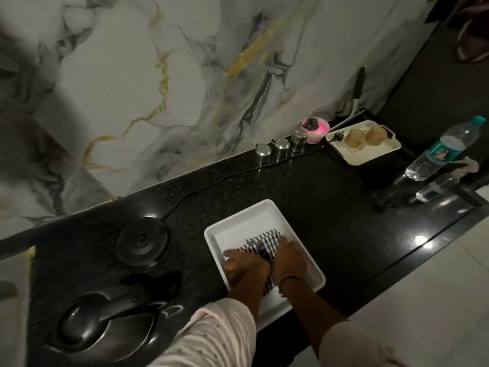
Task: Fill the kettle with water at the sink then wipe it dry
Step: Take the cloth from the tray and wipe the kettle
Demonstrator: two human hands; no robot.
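Two hands meet in a white tray (pixel 217 234) on the black granite counter (pixel 330 207). Left hand (pixel 244 263) & right hand (pixel 289 260) both lie on a black-and-white checked cloth (pixel 264 243) inside the tray; fingers curled down onto the fabric, pressing or bunching it, though whether either hand actually pinches the cloth can't be told from this angle. Right wrist carries a thin bangle (pixel 291 278). Both forearms enter from the lower edge w/ pale striped sleeves (pixel 219 337).

Kettle (pixel 105 321): dark metal body w/ black handle & lid, standing on the counter at lower left, well apart from the tray & untouched by either hand. Round black kettle base (pixel 143 241) sits beyond it, just left of the tray; its cord (pixel 225 176) runs along the counter toward the marble-patterned wall (pixel 158 75).

Far end of counter: three small steel canisters (pixel 281 148) in a row by the wall, a pink tub (pixel 315 129) beside them, then a second, cream tray (pixel 370 154) holding two brownish cups. Clear plastic water bottle (pixel 444 152) w/ teal cap stands at the right, near the counter's corner
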